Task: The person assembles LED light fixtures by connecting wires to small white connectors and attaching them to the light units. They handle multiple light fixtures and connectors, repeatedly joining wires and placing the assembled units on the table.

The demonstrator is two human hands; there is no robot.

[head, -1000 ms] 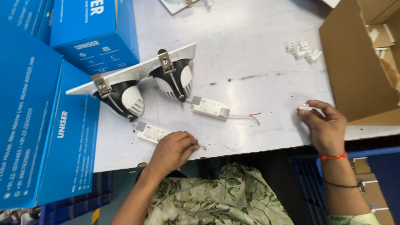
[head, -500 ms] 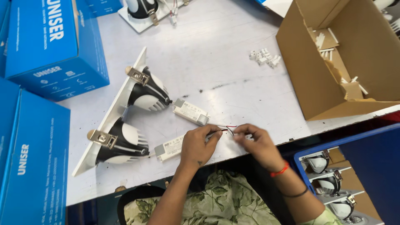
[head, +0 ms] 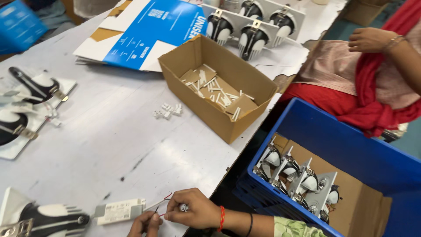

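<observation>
Both hands at the near edge of the grey table [head: 109, 145]. Right hand [head: 193, 210] has its fingers pinched together on a small white connector [head: 183, 207], with thin red and black wires [head: 164, 198] running into it. Left hand [head: 144, 223] is just beside it, fingertips closed on the wire ends; partly cut off by the frame, so the exact grip is hard to read.

The wires lead to a white driver box [head: 119, 210] lying flat at the near edge, just left of the hands. Left of that, a black and white light fitting [head: 48, 217] at the near left corner. More fittings [head: 26, 101] along the left edge.

Mid-table: a small heap of white connectors [head: 168, 110], well apart from the hands. An open cardboard box [head: 219, 83] of white parts sits near the right edge. A flat blue carton [head: 149, 33] at the far side, with a twin fitting [head: 254, 22] beyond it.

Off the table, right: a blue crate [head: 351, 149] holding finished fittings [head: 298, 180]. Another person in red [head: 377, 83] sits far right.
</observation>
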